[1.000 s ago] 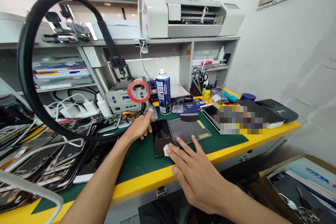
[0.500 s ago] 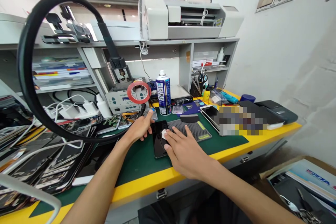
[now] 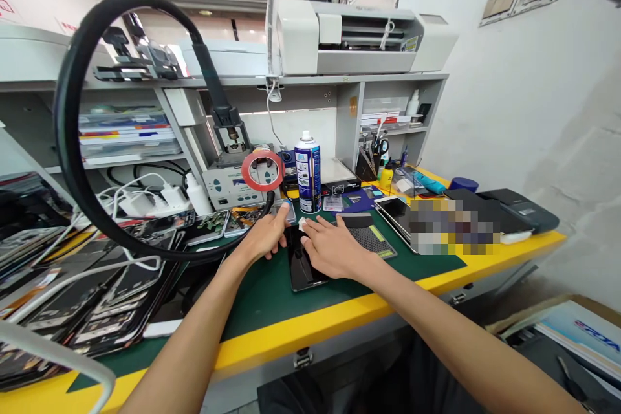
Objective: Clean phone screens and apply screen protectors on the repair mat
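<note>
In the head view, the dark device (image 3: 301, 266) lies near the table's (image 3: 262, 340) front edge and might skid if the right hand (image 3: 336, 249), fingertips at the white wipe (image 3: 302, 224), overpresses, the left hand's (image 3: 266, 233) and right's grips being indeterminable.

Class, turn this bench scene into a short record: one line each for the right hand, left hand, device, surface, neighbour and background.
Right hand: over the device, fingers stretched, fingertips at a white wad
Left hand: beside the device's far left corner, contact unclear
Device: black, glossy, lying flat, partly covered
Surface: green mat
Neighbour: grey perforated pad, partly hidden
Background: upright blue-and-white spray can
</note>
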Demonstrator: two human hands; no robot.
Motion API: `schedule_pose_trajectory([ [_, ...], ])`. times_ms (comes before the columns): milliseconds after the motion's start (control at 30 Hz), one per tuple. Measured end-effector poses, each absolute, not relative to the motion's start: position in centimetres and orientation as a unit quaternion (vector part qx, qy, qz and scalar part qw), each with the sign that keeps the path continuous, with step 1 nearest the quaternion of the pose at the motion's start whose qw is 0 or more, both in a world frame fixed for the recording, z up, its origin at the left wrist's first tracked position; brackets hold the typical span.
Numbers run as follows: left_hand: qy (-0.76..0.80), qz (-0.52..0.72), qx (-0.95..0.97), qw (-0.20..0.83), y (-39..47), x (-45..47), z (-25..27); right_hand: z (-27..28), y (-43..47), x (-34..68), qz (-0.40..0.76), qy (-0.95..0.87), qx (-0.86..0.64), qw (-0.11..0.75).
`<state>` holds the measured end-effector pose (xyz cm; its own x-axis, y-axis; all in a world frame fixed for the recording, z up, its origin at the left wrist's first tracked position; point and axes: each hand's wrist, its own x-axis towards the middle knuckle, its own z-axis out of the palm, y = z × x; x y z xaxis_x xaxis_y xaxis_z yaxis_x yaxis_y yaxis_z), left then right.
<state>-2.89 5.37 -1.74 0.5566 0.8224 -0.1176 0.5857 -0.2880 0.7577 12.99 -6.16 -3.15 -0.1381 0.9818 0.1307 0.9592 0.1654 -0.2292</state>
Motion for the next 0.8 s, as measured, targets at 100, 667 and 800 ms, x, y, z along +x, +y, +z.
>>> schedule_pose_trajectory([
  [100, 0.447, 0.153, 0.789, 0.394, 5.4, -2.9, -1.8, -3.3, -5.5, 12.8, 0.045, -0.757, -0.640, 0.125],
  [667, 0.461, 0.158, 0.786, 0.379, 5.2, -2.8, -1.4, -2.9, -3.7, 10.7, 0.068, -0.795, -0.586, 0.138],
  [800, 0.461, 0.158, 0.785, 0.383, 4.9, -2.8, -1.0, -2.7, -4.5, 10.6, 0.067, -0.799, -0.580, 0.145],
])
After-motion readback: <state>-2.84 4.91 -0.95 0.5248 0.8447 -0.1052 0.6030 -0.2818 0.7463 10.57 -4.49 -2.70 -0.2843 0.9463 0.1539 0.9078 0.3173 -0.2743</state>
